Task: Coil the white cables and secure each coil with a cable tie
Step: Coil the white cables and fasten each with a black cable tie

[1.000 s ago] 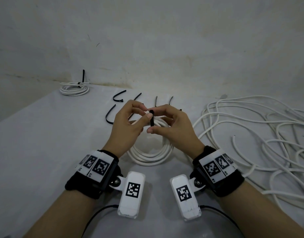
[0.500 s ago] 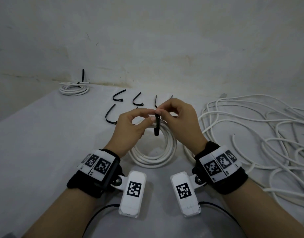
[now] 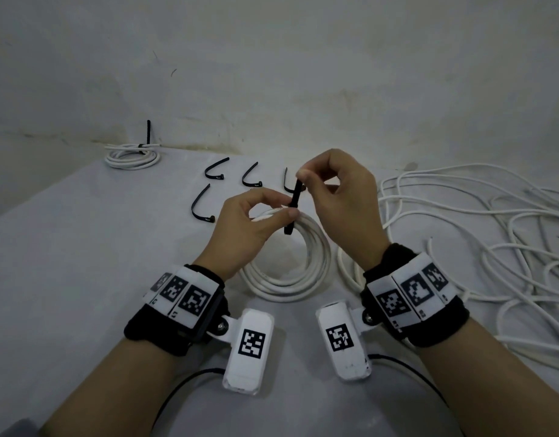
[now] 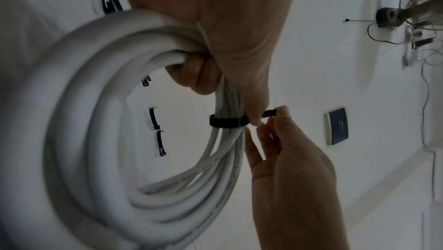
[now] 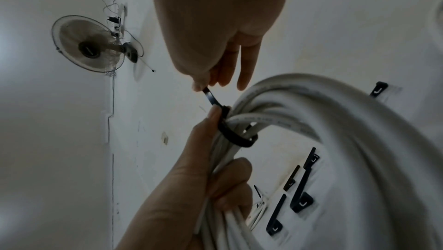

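Observation:
A white cable coil (image 3: 287, 280) rests with its near side on the grey table, its far side lifted by my left hand (image 3: 286, 206), which grips the bundled strands (image 4: 230, 95). A black cable tie (image 3: 295, 201) is looped round that bundle just beyond my left thumb; the band (image 4: 227, 122) shows plainly in the left wrist view. My right hand (image 3: 303, 178) pinches the tie's tail (image 5: 209, 97) between thumb and forefinger, raised above the coil. In the right wrist view the loop (image 5: 236, 137) still sits loosely round the strands.
A tied coil (image 3: 131, 154) lies at the table's back left by the wall. Several spare black ties (image 3: 215, 171) lie beyond my hands. A loose tangle of white cable (image 3: 461, 234) covers the table's right side. A wall fan (image 5: 88, 43) hangs behind.
My right hand has risen and moved away from the coil, drawing the tie's tail up through its head. My left hand keeps its grip on the bundle.

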Tool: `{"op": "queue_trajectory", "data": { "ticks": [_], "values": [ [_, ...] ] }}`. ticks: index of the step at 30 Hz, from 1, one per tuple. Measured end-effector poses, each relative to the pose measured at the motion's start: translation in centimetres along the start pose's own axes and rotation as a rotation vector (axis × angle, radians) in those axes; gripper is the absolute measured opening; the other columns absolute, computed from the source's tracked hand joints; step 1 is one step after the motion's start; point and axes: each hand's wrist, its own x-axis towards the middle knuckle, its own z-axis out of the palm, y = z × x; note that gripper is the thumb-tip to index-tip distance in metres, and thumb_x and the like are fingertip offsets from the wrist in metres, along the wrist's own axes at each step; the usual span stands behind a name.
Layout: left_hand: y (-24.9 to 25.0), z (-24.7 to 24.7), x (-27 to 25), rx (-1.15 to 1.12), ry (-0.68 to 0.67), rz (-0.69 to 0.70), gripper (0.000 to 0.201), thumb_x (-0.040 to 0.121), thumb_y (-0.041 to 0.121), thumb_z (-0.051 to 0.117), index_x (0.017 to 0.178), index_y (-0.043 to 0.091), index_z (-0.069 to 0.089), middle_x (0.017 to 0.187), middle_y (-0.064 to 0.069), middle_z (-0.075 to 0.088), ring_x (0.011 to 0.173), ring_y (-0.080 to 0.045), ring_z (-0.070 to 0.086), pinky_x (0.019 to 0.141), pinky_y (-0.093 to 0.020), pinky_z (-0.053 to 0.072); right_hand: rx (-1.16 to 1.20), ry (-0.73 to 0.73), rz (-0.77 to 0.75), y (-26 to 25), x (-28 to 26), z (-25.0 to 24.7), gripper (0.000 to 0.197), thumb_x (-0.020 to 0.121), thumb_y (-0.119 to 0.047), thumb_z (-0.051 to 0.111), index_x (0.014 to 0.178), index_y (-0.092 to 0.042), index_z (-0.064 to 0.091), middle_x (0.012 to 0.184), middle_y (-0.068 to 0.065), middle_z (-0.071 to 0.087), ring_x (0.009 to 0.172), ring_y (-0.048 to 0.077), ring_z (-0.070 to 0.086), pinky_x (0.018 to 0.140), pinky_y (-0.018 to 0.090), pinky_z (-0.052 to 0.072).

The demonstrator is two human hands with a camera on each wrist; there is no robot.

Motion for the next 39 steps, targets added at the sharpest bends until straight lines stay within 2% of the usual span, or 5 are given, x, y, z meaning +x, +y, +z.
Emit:
{"op": "queue_trajectory", "data": {
  "ticks": [9,13,29,34,39],
  "values": [
    [-0.2,-0.2,0.0,-0.184,0.091,-0.095,0.007,0.09,0.016,0.062,0.084,0.019,0.065,0.069,0.006,0.061,0.046,-0.008,0.041,0.043,-0.019,0.033,0.288,-0.412,0.215,1.3,-1.1,0.4,0.029,0.083,-0.011,0.072,0.104,-0.019,0.055,0.109,0.0,0.062,0.105,0.01,0.06,0.086,0.031,0.055],
    [-0.3,0.1,-0.1,-0.217,0.114,-0.073,0.006,0.091,0.015,0.06,0.088,0.02,0.059,0.073,0.002,0.063,0.053,-0.009,0.05,0.048,-0.019,0.039,0.352,-0.357,0.212,1.2,-1.4,0.5,0.03,0.079,-0.004,0.075,0.102,-0.012,0.057,0.102,0.0,0.061,0.104,0.013,0.06,0.07,0.044,0.06],
    [0.4,-0.9,0.0,0.08,0.012,0.186,0.012,0.094,0.017,0.057,0.097,0.027,0.052,0.114,-0.01,0.052,0.067,-0.026,0.068,0.066,-0.035,0.06,0.352,-0.339,0.191,1.0,-2.0,0.9,0.029,0.081,0.0,0.072,0.096,-0.022,0.06,0.094,0.001,0.065,0.078,0.019,0.069,0.06,0.035,0.06],
    [0.6,-1.2,0.0,0.186,0.057,0.323,0.009,0.094,0.017,0.056,0.098,0.024,0.053,0.107,-0.008,0.05,0.076,-0.011,0.065,0.059,-0.024,0.057,0.354,-0.332,0.169,0.7,-2.0,1.2,0.026,0.08,-0.002,0.073,0.096,-0.019,0.061,0.092,0.002,0.065,0.077,0.02,0.069,0.059,0.036,0.06],
    [0.4,-1.4,0.4,0.242,0.105,0.361,0.009,0.092,0.024,0.056,0.092,0.033,0.053,0.096,0.005,0.054,0.088,-0.019,0.061,0.076,-0.028,0.054,0.316,-0.295,0.154,0.9,-2.0,1.3,0.025,0.078,-0.005,0.076,0.099,-0.01,0.063,0.092,0.004,0.067,0.084,0.018,0.066,0.063,0.04,0.06]
  ]
}}
